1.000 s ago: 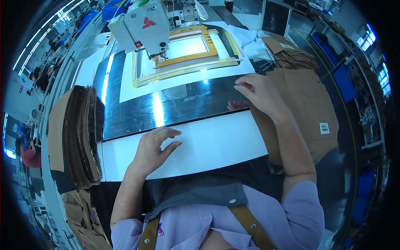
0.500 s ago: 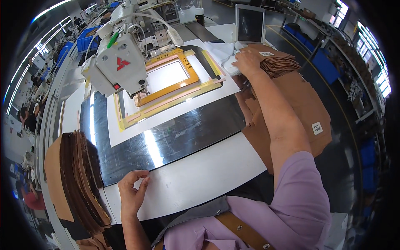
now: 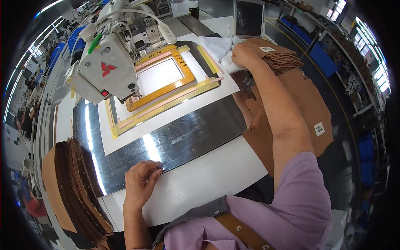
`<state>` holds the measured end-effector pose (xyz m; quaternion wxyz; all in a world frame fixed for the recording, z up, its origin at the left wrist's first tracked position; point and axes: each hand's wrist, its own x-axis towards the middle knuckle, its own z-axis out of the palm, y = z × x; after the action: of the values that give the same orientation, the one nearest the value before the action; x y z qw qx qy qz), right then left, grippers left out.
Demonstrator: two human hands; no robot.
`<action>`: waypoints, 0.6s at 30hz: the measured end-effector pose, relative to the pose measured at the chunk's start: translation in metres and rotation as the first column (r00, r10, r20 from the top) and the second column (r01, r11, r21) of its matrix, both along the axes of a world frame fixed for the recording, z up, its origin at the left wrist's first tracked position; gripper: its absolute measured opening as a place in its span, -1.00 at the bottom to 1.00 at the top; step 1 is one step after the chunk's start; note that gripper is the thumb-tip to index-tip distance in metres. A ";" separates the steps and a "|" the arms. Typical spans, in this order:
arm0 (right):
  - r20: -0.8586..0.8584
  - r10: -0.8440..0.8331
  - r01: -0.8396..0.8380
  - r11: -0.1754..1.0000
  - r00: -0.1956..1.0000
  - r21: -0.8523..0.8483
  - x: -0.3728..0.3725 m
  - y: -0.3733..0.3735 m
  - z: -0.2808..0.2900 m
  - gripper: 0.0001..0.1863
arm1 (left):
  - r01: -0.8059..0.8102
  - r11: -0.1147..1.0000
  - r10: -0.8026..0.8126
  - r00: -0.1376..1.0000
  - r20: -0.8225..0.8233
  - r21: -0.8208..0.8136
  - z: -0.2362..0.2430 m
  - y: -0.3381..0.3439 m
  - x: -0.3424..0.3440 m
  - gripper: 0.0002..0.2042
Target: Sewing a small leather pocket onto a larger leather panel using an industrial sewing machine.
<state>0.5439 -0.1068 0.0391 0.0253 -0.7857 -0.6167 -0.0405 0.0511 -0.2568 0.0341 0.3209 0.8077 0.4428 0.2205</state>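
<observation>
Metal plate (image 3: 196,133) spans the middle, its front edge slanting from eight o'clock up to three, with white board (image 3: 208,175) alongside. Left hand (image 3: 142,179) curls at that edge toward seven, thumb and fingertips drawn together; whether they pinch anything I cannot tell. Open plate surface separates it from the orange frame (image 3: 162,92) at eleven, whose left corner sits by the sewing-machine head (image 3: 108,68) at ten. Right hand (image 3: 246,55) is at one o'clock, fingers folded against crumpled white cloth (image 3: 214,45), the grip hidden. Room there is tight: stacked brown pieces (image 3: 285,59) crowd it at two and a dark screen (image 3: 249,18) stands just beyond. Flat brown pieces (image 3: 306,100) border the plate at three, dark brown layers (image 3: 77,183) at eight.
</observation>
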 end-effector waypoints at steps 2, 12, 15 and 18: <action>0.010 -0.019 0.018 0.999 1.000 0.027 -0.002 -0.003 -0.001 -0.77 | 0.008 1.000 -0.008 1.000 0.010 0.010 -0.002 0.000 0.000 -0.85; -0.246 0.350 -0.157 0.806 0.904 0.571 -0.066 -0.052 -0.010 -0.81 | -0.040 0.998 0.047 0.988 0.145 -0.052 -0.005 0.021 0.021 -0.81; -0.339 0.504 -0.274 0.795 0.794 0.541 -0.137 -0.066 -0.018 -0.83 | -0.057 0.976 0.137 0.909 0.393 -0.210 -0.025 0.051 0.046 -0.61; -0.381 0.609 -0.418 0.775 0.696 0.474 -0.189 -0.075 -0.031 -0.84 | -0.094 0.910 0.327 0.764 0.557 -0.404 -0.045 0.091 0.080 -0.57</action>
<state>0.3547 -0.1816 0.0078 0.3392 -0.5407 -0.7666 0.0703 0.1310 -0.1662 -0.0108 0.5590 0.5648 0.4359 0.4225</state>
